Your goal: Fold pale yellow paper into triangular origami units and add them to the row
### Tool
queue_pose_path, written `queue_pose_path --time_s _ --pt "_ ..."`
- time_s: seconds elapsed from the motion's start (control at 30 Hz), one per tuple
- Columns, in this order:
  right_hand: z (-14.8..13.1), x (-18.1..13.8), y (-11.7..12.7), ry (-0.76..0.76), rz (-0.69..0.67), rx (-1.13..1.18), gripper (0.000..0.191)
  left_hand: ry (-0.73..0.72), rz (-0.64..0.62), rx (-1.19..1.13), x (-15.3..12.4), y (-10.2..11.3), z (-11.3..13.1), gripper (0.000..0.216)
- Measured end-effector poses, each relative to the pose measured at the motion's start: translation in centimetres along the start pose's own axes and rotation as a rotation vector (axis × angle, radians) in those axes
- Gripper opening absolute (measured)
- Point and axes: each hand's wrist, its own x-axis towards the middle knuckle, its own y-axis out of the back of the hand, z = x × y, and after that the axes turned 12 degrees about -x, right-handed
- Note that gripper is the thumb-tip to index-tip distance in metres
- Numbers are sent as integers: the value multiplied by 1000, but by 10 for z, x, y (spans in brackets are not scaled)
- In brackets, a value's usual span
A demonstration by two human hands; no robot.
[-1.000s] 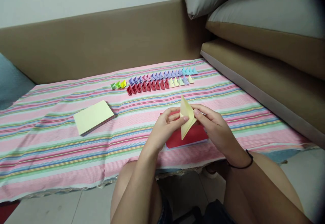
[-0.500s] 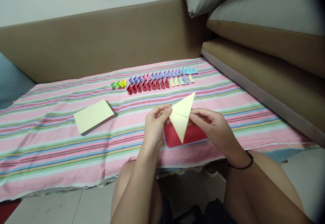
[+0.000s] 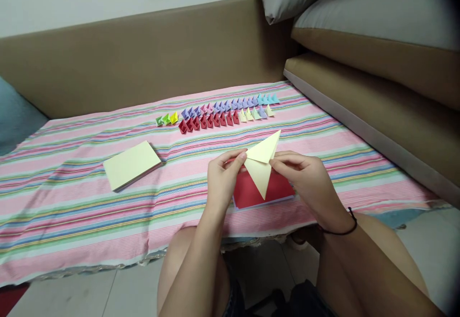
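Observation:
Between my two hands is a folded piece of pale yellow paper (image 3: pixel 261 161), with a long point at the top right and another at the bottom. My left hand (image 3: pixel 224 173) pinches its left corner between thumb and fingers. On the opposite side, my right hand (image 3: pixel 300 170) grips the edge near the middle, where a flap overlaps the lower half. Some of the right fingers are hidden behind the paper. Below it, a stack of red paper (image 3: pixel 251 193) lies on the striped cloth, partly covered by the hands and the folded sheet.
Two rows of small folded paper boats stand farther back, among them red boats (image 3: pixel 210 121), purple boats (image 3: pixel 233 104) and blue boats (image 3: pixel 268 99). A pale yellow paper stack (image 3: pixel 132 164) lies to the left on the striped cloth (image 3: pixel 82 202). Cushions (image 3: pixel 373 63) rise at the right.
The folded yellow paper has shifted slightly right with both hands. Its upper half now overlaps the lower as a flap, where before the two halves met along a crease line.

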Motion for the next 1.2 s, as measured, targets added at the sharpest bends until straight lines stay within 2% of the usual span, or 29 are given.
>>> queue_pose_path --time_s 0.2,0.3,0.43,0.5,0.6,0.67,0.77,0.9,1.0,1.1,1.2 --pt "3 1 2 28 43 -46 7 51 -204 88 -4 -10 -1 51" --pt "2 2 2 12 12 -29 8 71 -326 98 -6 -13 -1 63" --pt "0 2 3 1 -62 42 9 51 -398 79 -6 -12 0 61" --pt "0 2 3 -5 -71 74 10 85 -419 13 -6 -10 1 62" --pt "-1 1 3 -48 -55 108 14 131 -412 -57 -6 -9 3 65" --pt "-2 0 2 -69 -42 119 15 100 -386 -41 -7 -9 3 65" --pt "-4 -2 -2 -31 -11 62 11 -44 -377 90 -9 -11 0 60" --pt "-5 -5 -9 7 102 -69 11 -320 -388 374 -15 -18 -10 53" --pt "-3 -5 -12 -13 132 -48 14 -464 -395 499 -20 -26 -17 49" --pt "-1 -5 -12 -24 135 -31 15 -494 -333 551 -23 -31 -22 53" --pt "1 -5 -11 -6 168 -193 12 -426 -247 558 -24 -33 -27 58"
